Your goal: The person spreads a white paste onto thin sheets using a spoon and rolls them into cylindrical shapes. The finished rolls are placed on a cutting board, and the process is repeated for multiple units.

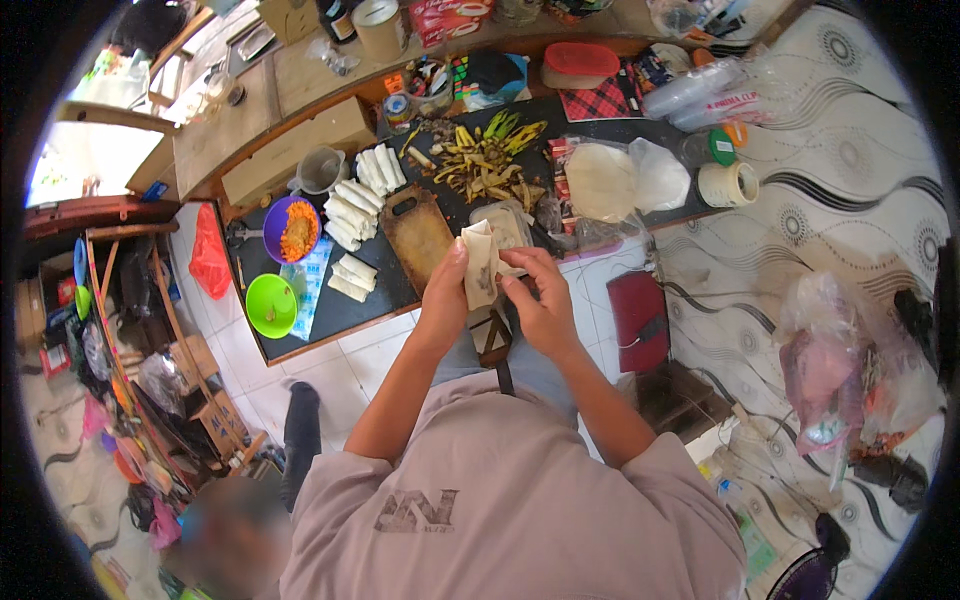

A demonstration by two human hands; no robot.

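A pale, partly folded spring roll wrapper [480, 262] is held up in front of my chest, with a dark patch showing on its face. My left hand [446, 300] grips its left side, thumb over the front. At its right edge, my right hand [541, 297] pinches with curved fingers. Just beyond lies a clear plastic container [507, 222] with pale contents. Left of it is a worn wooden cutting board [416, 235]. Finished white rolls [352, 215] are piled further left. Round wrapper sheets [600, 180] lie stacked on the right.
Banana peels [495, 165] heap behind the board. A purple bowl [271, 236] of orange shreds and a green bowl [268, 320] stand at the table's left end. A white tub [728, 186] sits at the right end. Another person's dark-clad leg [301, 440] extends at lower left.
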